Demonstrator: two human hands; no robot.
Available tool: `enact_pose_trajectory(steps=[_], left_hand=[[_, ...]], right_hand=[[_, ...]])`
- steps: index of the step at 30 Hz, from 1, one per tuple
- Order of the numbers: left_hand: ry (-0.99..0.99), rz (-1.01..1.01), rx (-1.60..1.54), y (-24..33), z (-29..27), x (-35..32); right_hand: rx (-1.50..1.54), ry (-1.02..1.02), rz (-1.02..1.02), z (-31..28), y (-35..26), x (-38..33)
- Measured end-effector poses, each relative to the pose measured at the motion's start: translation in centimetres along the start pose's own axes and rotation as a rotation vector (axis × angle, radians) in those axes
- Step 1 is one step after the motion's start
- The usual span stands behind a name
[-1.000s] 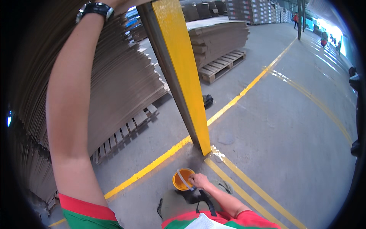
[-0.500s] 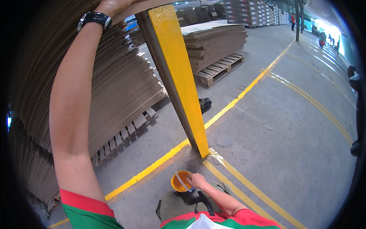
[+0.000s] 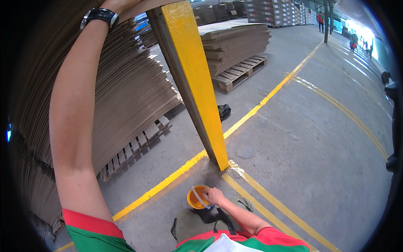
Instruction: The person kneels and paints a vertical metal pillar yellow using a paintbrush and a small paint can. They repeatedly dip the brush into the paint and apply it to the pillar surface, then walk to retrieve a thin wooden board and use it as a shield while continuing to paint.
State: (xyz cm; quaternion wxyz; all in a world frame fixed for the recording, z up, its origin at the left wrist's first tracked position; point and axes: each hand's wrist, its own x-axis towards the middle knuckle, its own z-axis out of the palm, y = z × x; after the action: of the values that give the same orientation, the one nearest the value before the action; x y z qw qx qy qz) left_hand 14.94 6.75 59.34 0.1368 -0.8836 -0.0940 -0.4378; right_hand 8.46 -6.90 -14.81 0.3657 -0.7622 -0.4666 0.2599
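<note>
My right hand (image 3: 214, 196) is closed over the right side of a small orange-yellow bucket (image 3: 192, 198) with a pale handle. Whatever its fingers grip is hidden behind the knuckles. The bucket is just in front of my lap and has yellow-orange colour inside. My left arm reaches up past a stack of cardboard sheets, a dark watch (image 3: 100, 18) on its wrist. At the upper edge, my left hand (image 3: 119, 4) is beside a brown flat edge near the post's top, its fingers mostly out of view. A post (image 3: 197, 84) with a glossy yellow face stands before me.
Tall cardboard stacks (image 3: 126, 101) fill the left; another cardboard stack (image 3: 237, 46) lies on a wooden pallet (image 3: 241, 73) behind the post. A black bag-like bundle (image 3: 224, 111) rests by the post. Yellow lines (image 3: 268, 98) cross the grey floor. A person (image 3: 320, 22) stands far off.
The view has shifted slightly, so the post and bucket appear a little higher and further left. My right hand stays at the bucket and my left arm stays raised.
</note>
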Motion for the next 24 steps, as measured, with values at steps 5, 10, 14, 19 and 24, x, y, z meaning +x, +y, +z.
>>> enact_pose_trajectory(steps=[5, 10, 14, 19, 24], left_hand=[[-0.027, -0.007, 0.028, -0.1, -0.1, 0.2], [-0.016, 0.007, 0.058, 0.0, 0.0, 0.2], [-0.013, -0.008, 0.043, 0.2, 0.0, 0.0], [0.007, -0.011, 0.009, -1.3, 0.3, 0.6], [-0.016, 0.014, -0.087, -8.4, 3.0, 4.6]], right_hand=[[0.078, 0.053, 0.020, -0.4, -0.9, 0.2], [0.027, 0.059, 0.033, -0.6, -1.2, -0.1], [0.005, 0.155, 0.059, -0.7, -0.8, -0.2], [0.112, 0.197, 0.087, 0.0, -0.4, -0.6], [0.113, 0.176, 0.055, 0.8, 0.0, -0.2]])
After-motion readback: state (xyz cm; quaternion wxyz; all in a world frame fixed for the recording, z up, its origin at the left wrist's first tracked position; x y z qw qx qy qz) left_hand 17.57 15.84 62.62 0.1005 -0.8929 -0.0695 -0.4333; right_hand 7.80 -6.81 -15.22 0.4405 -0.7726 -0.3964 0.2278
